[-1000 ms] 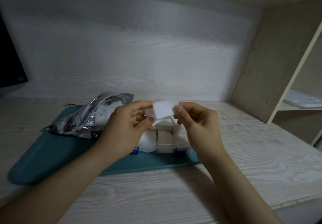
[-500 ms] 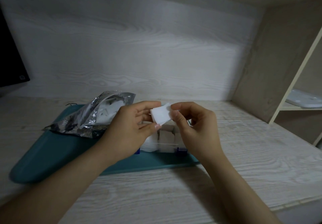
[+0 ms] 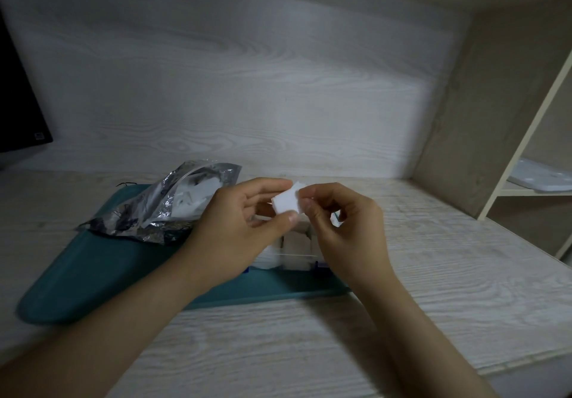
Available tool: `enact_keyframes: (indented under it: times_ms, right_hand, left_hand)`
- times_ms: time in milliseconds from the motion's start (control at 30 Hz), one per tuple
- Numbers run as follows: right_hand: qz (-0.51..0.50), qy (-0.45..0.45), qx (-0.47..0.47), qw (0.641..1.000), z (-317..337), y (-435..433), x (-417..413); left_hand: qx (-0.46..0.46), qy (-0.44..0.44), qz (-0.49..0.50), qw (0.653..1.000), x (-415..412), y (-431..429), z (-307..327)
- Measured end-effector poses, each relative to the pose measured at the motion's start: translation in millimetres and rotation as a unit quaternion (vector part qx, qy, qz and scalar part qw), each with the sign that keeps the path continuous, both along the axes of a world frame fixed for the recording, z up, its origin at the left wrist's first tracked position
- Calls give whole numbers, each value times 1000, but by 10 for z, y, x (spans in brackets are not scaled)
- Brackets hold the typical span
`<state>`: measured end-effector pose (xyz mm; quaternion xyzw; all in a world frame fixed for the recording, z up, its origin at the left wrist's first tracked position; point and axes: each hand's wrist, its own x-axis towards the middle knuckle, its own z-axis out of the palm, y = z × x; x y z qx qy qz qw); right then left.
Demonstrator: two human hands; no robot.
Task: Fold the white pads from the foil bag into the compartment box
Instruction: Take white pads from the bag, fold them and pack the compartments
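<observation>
Just left of the left hand (image 3: 235,227), a crumpled silver foil bag (image 3: 164,208) blocked the way. Right of the right hand (image 3: 346,227), the pale wood-grain desk (image 3: 448,258) lay open up to the beige upright shelf panel (image 3: 483,118).

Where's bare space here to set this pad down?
Free: pale wood-grain desk in front of the teal plastic tray and right of it; the tray's near-left corner. Crowded: crinkled silver foil bag, clear compartment box, left hand and right hand pinching the white pad.
</observation>
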<state>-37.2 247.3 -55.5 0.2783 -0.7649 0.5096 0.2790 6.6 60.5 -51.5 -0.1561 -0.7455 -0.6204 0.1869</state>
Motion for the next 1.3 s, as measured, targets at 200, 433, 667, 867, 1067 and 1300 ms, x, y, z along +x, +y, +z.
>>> enact_keyframes:
  times_ms: [200, 433, 667, 867, 1067, 1300]
  right_hand:
    - [-22, -13, 27, 999, -23, 15, 12]
    - [54, -58, -38, 996, 24, 15, 0]
    - [90, -89, -54, 990, 14, 16, -12]
    - [163, -110, -47, 979, 40, -2, 32]
    - [155, -122, -54, 979, 29, -21, 9]
    - [176, -131, -77, 973, 44, -26, 25]
  left_hand:
    - [-27, 18, 41, 999, -32, -62, 1]
    - [-4, 12, 58, 998, -80, -63, -31]
    - [45, -14, 66, 997, -72, -69, -20]
    - [72, -54, 31, 995, -8, -54, 46]
    - [119, -87, 15, 989, 19, -27, 85]
    - [127, -86, 11, 988, 11, -30, 88]
